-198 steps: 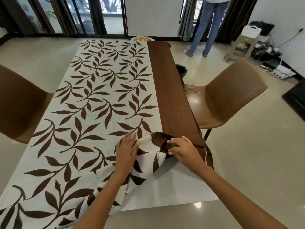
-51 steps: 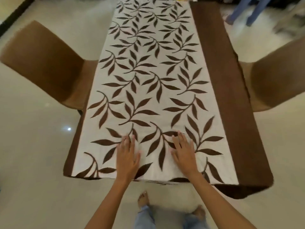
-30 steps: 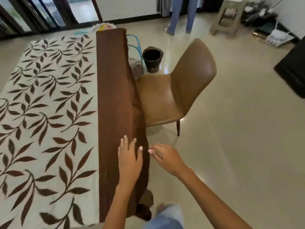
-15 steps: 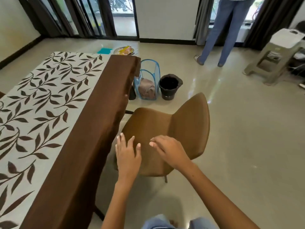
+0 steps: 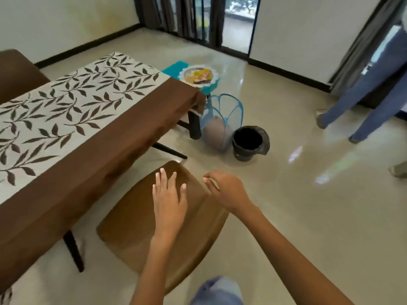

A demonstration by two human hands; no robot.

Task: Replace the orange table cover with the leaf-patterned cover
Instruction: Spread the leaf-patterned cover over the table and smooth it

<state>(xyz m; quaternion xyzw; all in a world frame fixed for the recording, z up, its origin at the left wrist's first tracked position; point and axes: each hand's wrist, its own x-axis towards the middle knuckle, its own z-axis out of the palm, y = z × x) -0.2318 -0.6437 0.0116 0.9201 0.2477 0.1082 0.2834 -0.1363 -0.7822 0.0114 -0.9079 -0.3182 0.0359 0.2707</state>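
The leaf-patterned cover, cream with brown leaves and a wide brown border, lies spread over the table on the left. Its brown edge hangs down the table's near side. No orange cover can be seen. My left hand hovers flat with fingers spread over the back of a brown chair. Just to its right, above the floor, my right hand has loosely curled fingers and holds nothing. Neither hand touches the cover.
A blue mesh basket with a brownish bundle inside and a black bucket stand on the floor past the table's corner. A teal stool carries a plate of snacks. A person in jeans stands at the right. Another brown chair is at far left.
My view has swung right, away from the table, since I smoothed the cover. Both hands have left the cover and now hang over the chair and the floor.
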